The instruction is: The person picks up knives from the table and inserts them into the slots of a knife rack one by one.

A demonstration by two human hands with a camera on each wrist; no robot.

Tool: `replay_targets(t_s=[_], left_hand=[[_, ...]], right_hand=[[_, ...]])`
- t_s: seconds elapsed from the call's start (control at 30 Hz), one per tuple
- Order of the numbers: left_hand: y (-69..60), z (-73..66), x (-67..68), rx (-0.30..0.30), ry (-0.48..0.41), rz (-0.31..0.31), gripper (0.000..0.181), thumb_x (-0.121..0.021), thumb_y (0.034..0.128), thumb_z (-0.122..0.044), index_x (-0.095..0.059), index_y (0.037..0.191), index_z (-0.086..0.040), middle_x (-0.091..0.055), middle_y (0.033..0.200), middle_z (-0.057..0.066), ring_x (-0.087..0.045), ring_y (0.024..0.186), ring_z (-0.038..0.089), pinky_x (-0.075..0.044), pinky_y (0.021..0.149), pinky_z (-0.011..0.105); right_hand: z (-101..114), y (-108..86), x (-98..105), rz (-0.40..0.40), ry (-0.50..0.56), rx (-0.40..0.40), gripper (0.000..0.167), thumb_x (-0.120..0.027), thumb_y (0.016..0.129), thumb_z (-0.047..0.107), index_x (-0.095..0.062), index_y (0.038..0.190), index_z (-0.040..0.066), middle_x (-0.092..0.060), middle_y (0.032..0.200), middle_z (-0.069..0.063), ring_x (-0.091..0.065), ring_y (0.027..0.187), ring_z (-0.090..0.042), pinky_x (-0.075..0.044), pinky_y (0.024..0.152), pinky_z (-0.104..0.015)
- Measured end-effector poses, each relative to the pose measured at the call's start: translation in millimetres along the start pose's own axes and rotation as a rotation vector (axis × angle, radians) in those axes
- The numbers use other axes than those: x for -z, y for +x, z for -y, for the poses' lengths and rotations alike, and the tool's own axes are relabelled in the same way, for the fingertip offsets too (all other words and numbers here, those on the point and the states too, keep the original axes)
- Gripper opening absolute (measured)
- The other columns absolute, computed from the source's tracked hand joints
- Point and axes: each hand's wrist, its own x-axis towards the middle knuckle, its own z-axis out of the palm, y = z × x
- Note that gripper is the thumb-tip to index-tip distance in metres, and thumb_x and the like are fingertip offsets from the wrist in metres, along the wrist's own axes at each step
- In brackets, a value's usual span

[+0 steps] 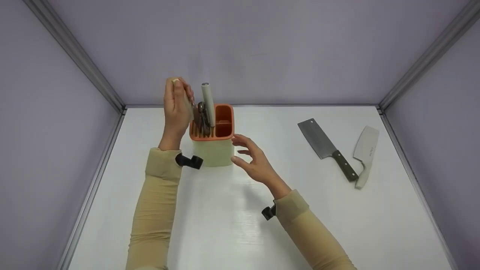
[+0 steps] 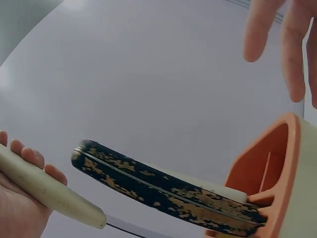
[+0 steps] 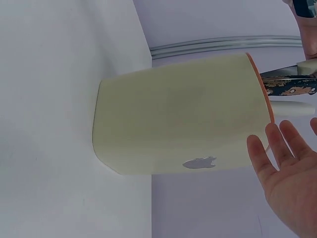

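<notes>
My left hand (image 1: 176,108) grips the cream handle of a knife (image 2: 54,191) at the left side of the knife holder (image 1: 213,153). In the right wrist view, part of that knife's blade (image 3: 278,74) shows above the holder's rim, its lower end hidden. The holder is pale green with an orange slotted top. Beside the held knife, a knife with a worn dark handle (image 2: 163,193) and one with a white handle (image 1: 208,101) stand in the slots. My right hand (image 1: 257,161) is by the holder's right front corner, fingers spread and loosely bent, holding nothing.
On the white table (image 1: 217,210), to the right, lie a cleaver with a dark green handle (image 1: 326,146) and a pale knife (image 1: 366,153), their handle ends close together. Grey-framed panels (image 1: 255,56) enclose the back and sides.
</notes>
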Motion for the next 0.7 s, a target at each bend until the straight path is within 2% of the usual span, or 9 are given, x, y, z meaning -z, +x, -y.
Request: replay_targets(t_s=[0.33, 0.47, 0.7], left_hand=[[-21.0, 29.9, -2.4, 0.027, 0.064, -0.018, 0.025, -0.022, 0.108, -0.007, -0.041, 0.094, 0.003, -0.042, 0.081, 0.012, -0.04, 0.074, 0.02, -0.034, 0.069, 0.029], [-28.4, 37.4, -3.3, 0.062, 0.105, -0.026, 0.023, -0.023, 0.1083, -0.008, -0.041, 0.095, -0.001, -0.041, 0.084, 0.006, -0.039, 0.077, 0.016, -0.032, 0.069, 0.028], [-35.9, 45.3, -4.2, 0.099, 0.095, -0.042, 0.024, -0.024, 0.1089, -0.011, -0.041, 0.094, -0.005, -0.04, 0.085, 0.003, -0.038, 0.077, 0.016, -0.032, 0.069, 0.027]], right_hand=[[-4.7, -7.5, -3.8, -0.004, -0.002, -0.063, 0.058, -0.063, 0.094, 0.0, -0.035, 0.144, -0.012, -0.045, 0.136, -0.033, -0.045, 0.126, -0.046, -0.04, 0.098, -0.061], [-7.1, -10.4, -4.9, -0.001, 0.0, -0.068, 0.058, -0.063, 0.094, 0.001, -0.035, 0.144, -0.011, -0.045, 0.136, -0.034, -0.045, 0.126, -0.046, -0.04, 0.098, -0.06], [-11.4, -14.9, -5.6, 0.0, -0.007, -0.083, 0.058, -0.063, 0.096, 0.005, -0.035, 0.144, -0.01, -0.045, 0.137, -0.032, -0.045, 0.126, -0.044, -0.041, 0.099, -0.058]])
